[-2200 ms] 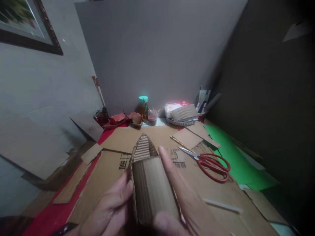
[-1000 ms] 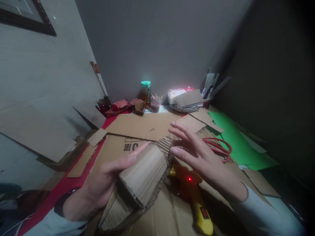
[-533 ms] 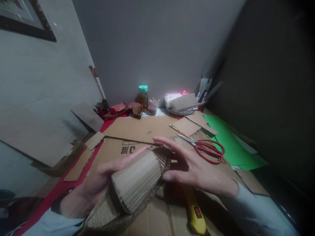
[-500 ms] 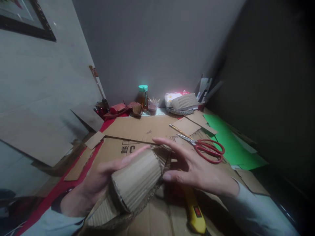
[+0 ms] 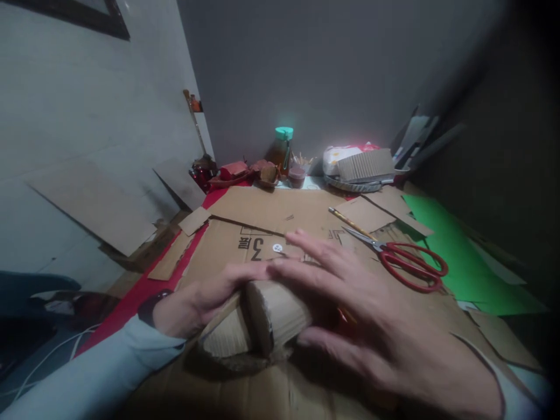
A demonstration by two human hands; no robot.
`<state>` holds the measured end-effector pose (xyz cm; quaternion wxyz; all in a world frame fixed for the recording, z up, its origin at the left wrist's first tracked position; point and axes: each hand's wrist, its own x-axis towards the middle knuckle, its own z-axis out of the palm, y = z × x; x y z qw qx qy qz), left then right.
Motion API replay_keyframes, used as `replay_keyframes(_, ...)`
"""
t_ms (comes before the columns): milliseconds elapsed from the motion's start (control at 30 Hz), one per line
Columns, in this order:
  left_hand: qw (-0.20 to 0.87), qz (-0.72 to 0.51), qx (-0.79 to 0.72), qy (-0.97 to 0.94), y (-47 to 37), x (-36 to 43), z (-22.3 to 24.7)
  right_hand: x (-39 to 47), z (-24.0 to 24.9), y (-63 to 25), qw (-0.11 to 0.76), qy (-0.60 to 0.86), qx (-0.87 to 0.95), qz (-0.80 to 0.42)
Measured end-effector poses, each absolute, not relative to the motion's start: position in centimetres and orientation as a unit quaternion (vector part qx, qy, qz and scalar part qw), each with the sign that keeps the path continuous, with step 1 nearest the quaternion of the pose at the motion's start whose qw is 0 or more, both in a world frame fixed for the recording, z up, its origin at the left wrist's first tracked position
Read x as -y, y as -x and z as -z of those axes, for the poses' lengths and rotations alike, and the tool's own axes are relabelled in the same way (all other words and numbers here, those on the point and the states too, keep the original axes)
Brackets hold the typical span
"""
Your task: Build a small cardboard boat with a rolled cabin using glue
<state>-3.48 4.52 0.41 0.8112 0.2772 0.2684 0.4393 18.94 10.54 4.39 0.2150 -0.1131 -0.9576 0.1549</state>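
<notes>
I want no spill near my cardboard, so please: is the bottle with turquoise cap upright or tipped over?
Upright: the bottle has its turquoise cap at the top, body straight below; its base is partly hidden.

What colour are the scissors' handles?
The scissors' handles are red, showing best in the head view, the only one here.

I count one left hand (image 5: 214, 294) and one right hand (image 5: 385, 315) — two in all — plus one cardboard boat (image 5: 282, 312), one pair of scissors (image 5: 385, 249), one pencil (image 5: 352, 221), one teal-capped bottle (image 5: 280, 153), one green sheet (image 5: 455, 262).
</notes>
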Motion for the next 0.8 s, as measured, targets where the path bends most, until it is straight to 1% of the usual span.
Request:
replay_keyframes(100,0.786,-0.475,-0.280,-0.281,3.4,-4.8,-0.3,-10.2,-4.1,-18.2,0.198,0.105,0.952,-0.207)
replay_keyframes(200,0.792,-0.476,-0.268,-0.273,3.3,-5.2,-0.8,-10.4,-4.0,-17.9,0.210,0.116,0.940,-0.245)
replay_keyframes(300,0.820,-0.454,-0.263,-0.228,3.3,-5.2,-1.5,-10.9,-3.8,-17.9,0.235,0.136,0.932,-0.239)
replay_keyframes(433,0.786,-0.501,-0.295,-0.211,3.2,-4.6,-2.1,-11.5,-3.1,-18.0,0.283,0.184,0.912,-0.233)
replay_keyframes(567,0.757,-0.539,-0.258,-0.266,3.2,-4.1,-2.0,-12.0,-2.5,-17.8,0.340,0.198,0.894,-0.215)
replay_keyframes(667,0.731,-0.566,-0.213,-0.316,3.0,-4.0,-1.5,-12.2,-2.4,-17.6,0.354,0.213,0.887,-0.206)
replay_keyframes(800,0.694,-0.593,-0.221,-0.343,2.7,-4.0,-1.0,-12.1,-2.3,-17.5,0.362,0.220,0.881,-0.212)
